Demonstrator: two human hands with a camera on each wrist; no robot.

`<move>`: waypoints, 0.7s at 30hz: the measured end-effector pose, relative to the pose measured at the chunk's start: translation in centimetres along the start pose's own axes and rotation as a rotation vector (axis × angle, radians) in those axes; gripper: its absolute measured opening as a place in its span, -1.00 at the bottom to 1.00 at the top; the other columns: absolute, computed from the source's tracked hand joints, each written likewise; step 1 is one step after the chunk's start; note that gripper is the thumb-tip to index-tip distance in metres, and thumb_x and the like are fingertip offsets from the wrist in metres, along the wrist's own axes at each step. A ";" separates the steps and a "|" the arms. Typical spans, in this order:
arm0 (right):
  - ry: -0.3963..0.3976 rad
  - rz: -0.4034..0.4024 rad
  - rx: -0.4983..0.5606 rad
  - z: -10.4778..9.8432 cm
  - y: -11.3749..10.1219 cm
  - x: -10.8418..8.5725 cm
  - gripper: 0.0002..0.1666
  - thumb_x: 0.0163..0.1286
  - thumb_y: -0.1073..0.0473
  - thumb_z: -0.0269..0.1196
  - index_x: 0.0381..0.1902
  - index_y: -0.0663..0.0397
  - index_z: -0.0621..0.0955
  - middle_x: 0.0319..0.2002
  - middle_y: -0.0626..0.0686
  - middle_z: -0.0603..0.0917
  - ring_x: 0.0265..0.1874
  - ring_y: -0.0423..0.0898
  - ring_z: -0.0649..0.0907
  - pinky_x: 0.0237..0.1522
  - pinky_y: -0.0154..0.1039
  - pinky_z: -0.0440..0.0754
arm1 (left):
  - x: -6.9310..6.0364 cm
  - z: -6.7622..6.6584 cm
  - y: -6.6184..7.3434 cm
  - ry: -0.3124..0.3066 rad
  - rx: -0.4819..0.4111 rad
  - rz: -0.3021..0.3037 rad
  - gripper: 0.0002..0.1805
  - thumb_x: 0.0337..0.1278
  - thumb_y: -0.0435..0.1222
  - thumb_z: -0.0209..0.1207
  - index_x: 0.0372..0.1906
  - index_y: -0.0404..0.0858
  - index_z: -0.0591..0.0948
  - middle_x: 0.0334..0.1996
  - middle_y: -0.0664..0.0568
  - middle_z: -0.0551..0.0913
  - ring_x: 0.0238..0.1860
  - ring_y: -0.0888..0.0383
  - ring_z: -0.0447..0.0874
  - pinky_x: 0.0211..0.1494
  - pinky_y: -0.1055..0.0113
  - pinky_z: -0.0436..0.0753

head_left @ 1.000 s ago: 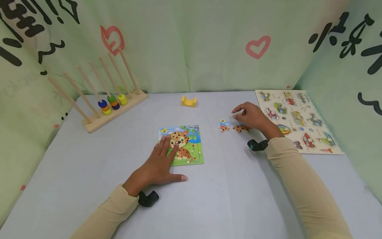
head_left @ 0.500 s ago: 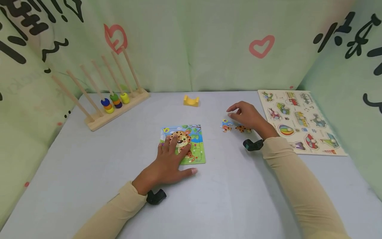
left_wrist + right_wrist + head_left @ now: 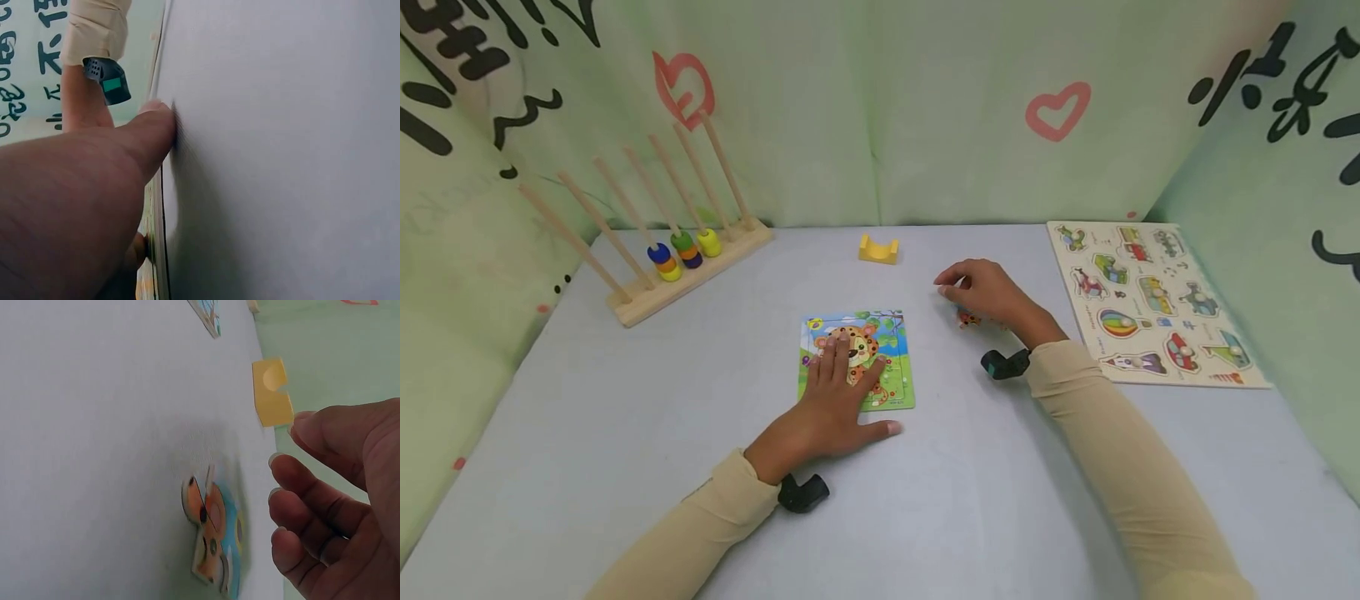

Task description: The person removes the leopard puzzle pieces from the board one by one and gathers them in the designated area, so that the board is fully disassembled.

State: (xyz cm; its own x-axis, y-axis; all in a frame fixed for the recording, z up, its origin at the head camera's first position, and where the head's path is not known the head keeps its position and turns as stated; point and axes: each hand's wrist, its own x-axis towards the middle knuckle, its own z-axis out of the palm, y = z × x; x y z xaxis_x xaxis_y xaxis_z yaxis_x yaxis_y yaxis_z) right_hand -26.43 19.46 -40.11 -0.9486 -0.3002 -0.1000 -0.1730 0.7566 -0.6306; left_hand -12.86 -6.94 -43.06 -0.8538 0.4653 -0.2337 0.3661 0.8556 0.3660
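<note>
Our left hand point(image 3: 823, 421) rests spread on the near part of the leopard puzzle point(image 3: 895, 350). Right of that puzzle, our right hand point(image 3: 988, 292) hovers, fingers loosely bent and free, beside a loose piece point(image 3: 967, 318) on the table point(image 3: 625, 433). Beyond the puzzle sits a yellow block point(image 3: 878, 251).

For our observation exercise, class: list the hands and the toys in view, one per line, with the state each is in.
Left hand: fingers spread over the leopard puzzle
Right hand: fingers bent, nothing visible in its grip
Leopard puzzle: flat, partly covered
Loose puzzle piece: off the puzzle
Yellow block: hollow facing up
Peg rack: upright, rings on three pegs
Picture board: flat, pictures up
</note>
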 end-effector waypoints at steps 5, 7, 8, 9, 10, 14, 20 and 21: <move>-0.034 -0.047 0.026 1.7 -0.9 0.4 -0.74 0.42 0.16 0.21 -0.02 0.12 0.70 -0.22 0.08 0.67 -0.45 -0.03 0.52 -0.41 -0.21 0.48 | 0.2 0.0 -0.1 -0.026 0.013 -0.012 -0.01 0.12 0.37 0.03 0.56 0.04 0.02 0.51 -0.27 -0.42 0.48 -0.22 -0.56 0.40 -0.24 -0.24; -0.035 -0.090 0.021 2.3 -1.3 0.6 -0.75 0.41 0.20 0.22 -0.04 0.15 0.71 -0.18 0.06 0.69 -0.37 -0.06 0.49 -0.33 -0.21 0.45 | 0.2 -0.1 -0.1 -0.031 0.012 -0.012 -0.01 0.12 0.37 0.04 0.56 0.04 0.02 0.51 -0.27 -0.41 0.48 -0.22 -0.56 0.39 -0.26 -0.26; -0.038 -0.106 0.026 2.4 -1.5 0.6 -0.76 0.40 0.21 0.22 -0.05 0.15 0.72 -0.17 0.07 0.70 -0.34 -0.06 0.49 -0.29 -0.20 0.45 | 0.3 -0.1 0.0 -0.031 0.008 -0.012 -0.01 0.12 0.36 0.04 0.56 0.04 0.02 0.51 -0.27 -0.41 0.48 -0.23 -0.56 0.39 -0.27 -0.26; -0.041 -0.121 0.030 2.6 -1.8 0.7 -0.76 0.39 0.22 0.23 -0.06 0.15 0.72 -0.15 0.06 0.71 -0.31 -0.06 0.50 -0.25 -0.19 0.44 | 0.3 -0.2 0.0 -0.032 0.004 -0.012 -0.01 0.13 0.36 0.04 0.56 0.04 0.02 0.51 -0.27 -0.41 0.48 -0.23 -0.57 0.38 -0.27 -0.27; -0.049 -0.137 0.035 2.7 -2.1 0.7 -0.76 0.39 0.23 0.23 -0.06 0.16 0.72 -0.14 0.07 0.71 -0.29 -0.05 0.51 -0.22 -0.18 0.45 | 0.3 -0.2 0.0 -0.034 0.006 -0.013 -0.02 0.13 0.35 0.04 0.56 0.04 0.02 0.51 -0.27 -0.42 0.48 -0.23 -0.57 0.38 -0.27 -0.27; -0.093 -0.191 0.049 3.2 -3.2 0.8 -0.75 0.37 0.27 0.22 -0.06 0.17 0.72 -0.09 0.09 0.70 -0.19 -0.02 0.56 -0.14 -0.14 0.48 | 0.2 -0.3 0.0 -0.029 -0.002 -0.018 -0.06 0.18 0.31 0.05 0.56 0.02 0.05 0.51 -0.29 -0.41 0.48 -0.22 -0.57 0.38 -0.27 -0.26; -0.162 -0.213 0.035 3.9 -4.4 1.1 -0.77 0.38 0.27 0.22 -0.07 0.14 0.74 -0.08 0.05 0.72 -0.16 -0.04 0.59 -0.12 -0.16 0.50 | 0.2 -0.3 0.1 -0.021 -0.022 -0.009 -0.23 0.36 0.16 -0.02 0.55 0.00 0.08 0.50 -0.32 -0.40 0.48 -0.21 -0.58 0.38 -0.26 -0.29; -0.173 -0.213 0.032 4.0 -4.5 1.1 -0.77 0.38 0.28 0.22 -0.07 0.13 0.74 -0.08 0.05 0.72 -0.16 -0.05 0.59 -0.10 -0.16 0.51 | 0.2 -0.3 0.1 -0.023 -0.022 -0.008 -0.24 0.38 0.15 -0.03 0.55 0.00 0.08 0.50 -0.32 -0.41 0.48 -0.21 -0.59 0.38 -0.26 -0.29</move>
State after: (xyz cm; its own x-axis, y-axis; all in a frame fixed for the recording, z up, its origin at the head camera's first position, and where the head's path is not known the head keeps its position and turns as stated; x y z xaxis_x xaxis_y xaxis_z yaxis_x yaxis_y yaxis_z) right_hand -25.65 13.36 -40.48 -0.8319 -0.5475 -0.0905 -0.3529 0.6479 -0.6751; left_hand -13.09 -6.84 -42.80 -0.8480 0.4634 -0.2570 0.3506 0.8543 0.3836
